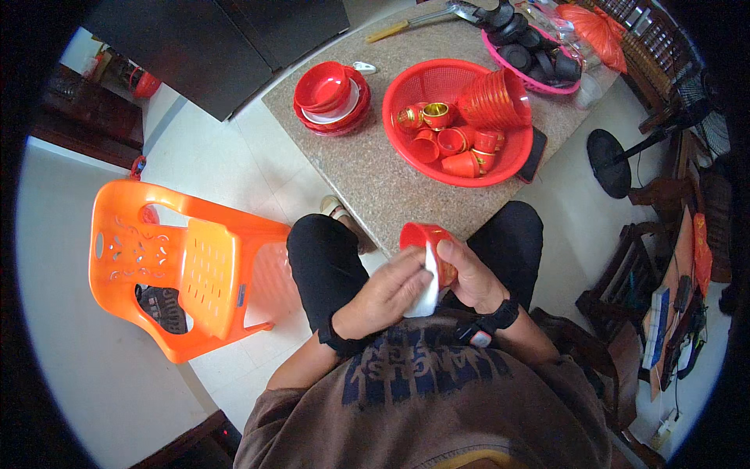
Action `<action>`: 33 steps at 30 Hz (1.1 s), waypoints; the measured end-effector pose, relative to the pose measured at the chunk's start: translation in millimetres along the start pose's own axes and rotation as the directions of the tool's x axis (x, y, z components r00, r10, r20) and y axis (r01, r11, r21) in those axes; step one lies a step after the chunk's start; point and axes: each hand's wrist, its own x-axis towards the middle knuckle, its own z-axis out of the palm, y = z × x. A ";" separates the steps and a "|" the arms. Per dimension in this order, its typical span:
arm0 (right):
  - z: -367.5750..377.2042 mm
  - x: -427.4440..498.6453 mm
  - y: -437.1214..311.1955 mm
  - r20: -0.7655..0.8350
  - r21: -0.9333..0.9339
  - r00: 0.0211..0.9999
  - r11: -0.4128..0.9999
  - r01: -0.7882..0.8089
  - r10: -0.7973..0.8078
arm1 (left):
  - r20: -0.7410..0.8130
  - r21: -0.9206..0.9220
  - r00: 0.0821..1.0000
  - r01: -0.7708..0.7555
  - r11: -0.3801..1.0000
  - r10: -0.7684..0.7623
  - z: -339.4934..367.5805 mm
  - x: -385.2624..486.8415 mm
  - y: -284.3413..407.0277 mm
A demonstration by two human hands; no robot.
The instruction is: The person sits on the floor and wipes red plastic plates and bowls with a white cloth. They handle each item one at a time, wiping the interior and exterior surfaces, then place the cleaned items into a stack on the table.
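My right hand (476, 275) grips the side of a red bowl (417, 233), held tilted above my lap at the table's near corner. A white cloth or tissue (423, 302) is in my left hand (387, 287), with its fingers pressed against the bowl's rim. Beyond them a red plastic colander (404, 153) stands on the stone-topped table (345, 170). It holds a nested stack of red bowls (492, 99) and several small red cups (460, 164), some gold inside. To its left is a pile of red bowls and plates (323, 88) with a white dish between them.
A pink basket of black items (530, 55), a wooden-handled utensil (389, 30) and a spoon (364, 68) lie on the table. A phone (533, 155) is beside the colander. An orange plastic armchair (205, 264) stands left; a black pedestal fan (609, 161) stands right.
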 end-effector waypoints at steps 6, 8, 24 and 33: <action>4.9 -0.1 1.3 -0.018 -0.039 0.995 0.995 0.096 -0.096 | -0.140 0.564 0.988 0.024 0.826 0.067 5.1 6.9 -19.5; 5.1 -2.8 -1.1 -0.075 -0.124 0.993 0.989 0.081 -0.091 | -0.030 0.397 0.999 0.031 0.917 -0.021 6.7 3.7 -19.8; 0.2 -3.3 -4.4 -0.134 -0.205 0.985 0.975 0.083 -0.112 | -0.061 -0.009 0.992 0.110 0.994 -0.111 -0.1 -8.2 -10.4; 7.3 -3.3 -0.6 -0.004 -0.166 0.998 0.984 0.056 -0.057 | -0.123 0.599 0.947 -0.167 0.783 0.296 -7.9 8.2 -6.9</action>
